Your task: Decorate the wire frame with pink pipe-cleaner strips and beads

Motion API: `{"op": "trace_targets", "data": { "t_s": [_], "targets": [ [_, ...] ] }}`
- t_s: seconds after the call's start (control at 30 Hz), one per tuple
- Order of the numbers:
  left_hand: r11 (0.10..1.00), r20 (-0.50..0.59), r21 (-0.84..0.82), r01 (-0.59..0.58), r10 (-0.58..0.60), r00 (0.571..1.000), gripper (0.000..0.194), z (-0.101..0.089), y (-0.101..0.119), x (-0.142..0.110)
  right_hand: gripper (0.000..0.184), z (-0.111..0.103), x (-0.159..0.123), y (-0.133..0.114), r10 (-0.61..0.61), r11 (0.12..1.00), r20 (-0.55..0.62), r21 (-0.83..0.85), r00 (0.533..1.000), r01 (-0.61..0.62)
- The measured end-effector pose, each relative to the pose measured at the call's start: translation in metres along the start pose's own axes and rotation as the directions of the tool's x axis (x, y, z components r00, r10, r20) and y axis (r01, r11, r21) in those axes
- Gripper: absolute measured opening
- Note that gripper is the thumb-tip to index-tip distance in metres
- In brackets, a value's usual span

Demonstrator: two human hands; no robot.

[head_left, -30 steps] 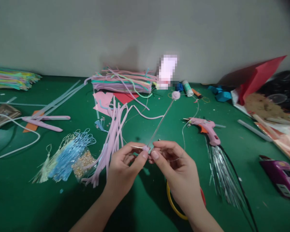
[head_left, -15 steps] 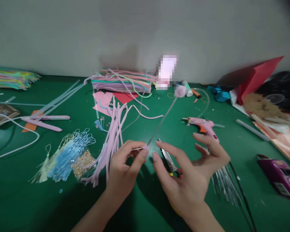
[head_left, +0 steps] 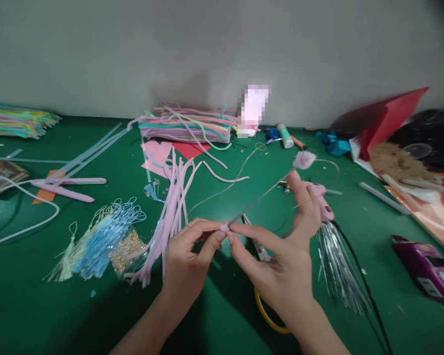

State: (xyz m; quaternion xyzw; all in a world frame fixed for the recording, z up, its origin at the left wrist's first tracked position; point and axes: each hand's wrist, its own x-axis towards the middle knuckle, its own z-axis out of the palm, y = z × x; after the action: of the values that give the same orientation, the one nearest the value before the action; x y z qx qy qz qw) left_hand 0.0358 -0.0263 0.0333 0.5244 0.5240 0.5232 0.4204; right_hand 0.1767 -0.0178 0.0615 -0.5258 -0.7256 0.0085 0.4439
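Note:
A thin wire stem [head_left: 257, 201] slants up to the right, with a fuzzy pale-pink tuft [head_left: 304, 159] at its far end. A small pink fuzzy piece [head_left: 225, 228] sits at its near end. Thumb and index finger of my left hand [head_left: 192, 256] pinch this piece from the left. From the right, my right hand [head_left: 281, 251] closes its thumb and index fingertips on the same piece. Its other fingers are raised near the upper stem. Beneath the right hand lie pliers [head_left: 261, 250] and a yellow loop handle [head_left: 268, 315], both partly hidden.
Pink pipe cleaners [head_left: 175, 197] lie left of my hands, near tassels [head_left: 103, 241] and a bag of gold beads [head_left: 128, 252]. Rightward are a pink glue gun [head_left: 323, 204], silvery strands [head_left: 342, 266] and a purple device [head_left: 425, 271]. A pipe cleaner bundle [head_left: 185, 130] lies by the wall.
My right thumb and index finger have come left and closed at the pink piece. The stem has tilted, so its tuft is lower and farther right. My left hand keeps its pinch.

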Motion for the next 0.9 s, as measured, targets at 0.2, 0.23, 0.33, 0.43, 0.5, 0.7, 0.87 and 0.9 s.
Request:
{"op": "trace_targets", "data": {
  "t_s": [0.2,0.23,0.33,0.43,0.5,0.7,0.87,0.9],
  "targets": [
    [0.997,-0.006,-0.035,0.070,-0.070,0.998,0.008,0.0011,0.0053,0.0010,0.008,-0.0029,-0.0024,0.0017,0.087,0.995,0.085,0.050,0.993,-0.092],
    [0.995,-0.003,-0.046,0.087,-0.088,0.996,0.007,0.0014,0.0059,0.0009,0.008,-0.0036,-0.0028,0.0017,0.102,0.993,0.102,0.056,0.990,-0.108],
    [0.987,0.008,-0.087,0.133,-0.133,0.991,0.007,0.0020,0.0065,0.0008,0.007,-0.0049,-0.0028,0.0016,0.121,0.990,0.135,0.054,0.983,-0.129],
    [0.982,0.016,-0.112,0.155,-0.154,0.988,0.007,0.0019,0.0067,0.0009,0.008,-0.0042,-0.0018,0.0019,0.110,0.992,0.132,0.047,0.985,-0.117],
    [0.979,0.022,-0.118,0.164,-0.163,0.986,0.007,0.0016,0.0070,0.0009,0.008,-0.0031,-0.0011,0.0023,0.102,0.993,0.129,0.049,0.986,-0.109],
    [0.976,0.060,-0.122,0.181,-0.174,0.983,0.009,0.0005,0.0078,0.0011,0.011,-0.0032,-0.0016,0.0033,0.121,0.987,0.159,0.090,0.980,-0.136],
    [0.978,0.077,-0.118,0.174,-0.166,0.983,0.011,-0.0002,0.0075,0.0011,0.010,-0.0053,-0.0021,0.0033,0.129,0.985,0.164,0.096,0.978,-0.146],
    [0.977,0.074,-0.115,0.179,-0.171,0.982,0.010,-0.0001,0.0075,0.0012,0.009,-0.0052,-0.0021,0.0033,0.131,0.984,0.164,0.096,0.978,-0.148]
  ]
}}
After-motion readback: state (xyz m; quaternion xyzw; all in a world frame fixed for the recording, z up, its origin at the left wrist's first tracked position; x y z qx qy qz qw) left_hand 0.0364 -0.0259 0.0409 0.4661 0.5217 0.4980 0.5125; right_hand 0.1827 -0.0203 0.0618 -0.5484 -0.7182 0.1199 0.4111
